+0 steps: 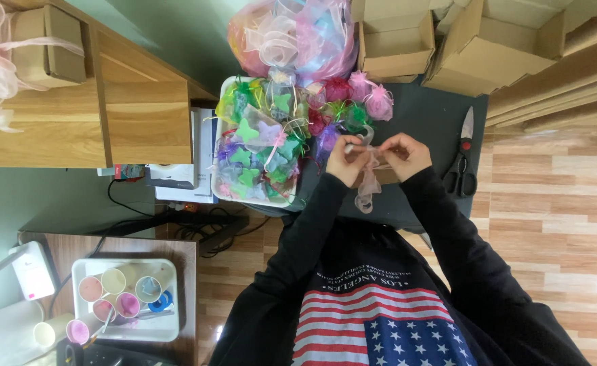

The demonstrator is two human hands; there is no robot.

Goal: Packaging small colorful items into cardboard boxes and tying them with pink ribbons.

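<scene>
Around my dark worktable (434,115)

Black-handled scissors (462,163) lie to my right, open cardboard boxes (396,41) beyond them, a white tray of coloured organza pouches (264,135) on my left, ribbon spools in another tray (125,298) nearer me.

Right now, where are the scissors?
In the head view, the scissors lie on the dark table, just beyond the right hand, below the cardboard boxes.

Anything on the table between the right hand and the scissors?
No. In the head view only bare dark tabletop lies between the right hand, which pinches a pink ribbon, and the scissors.
</scene>
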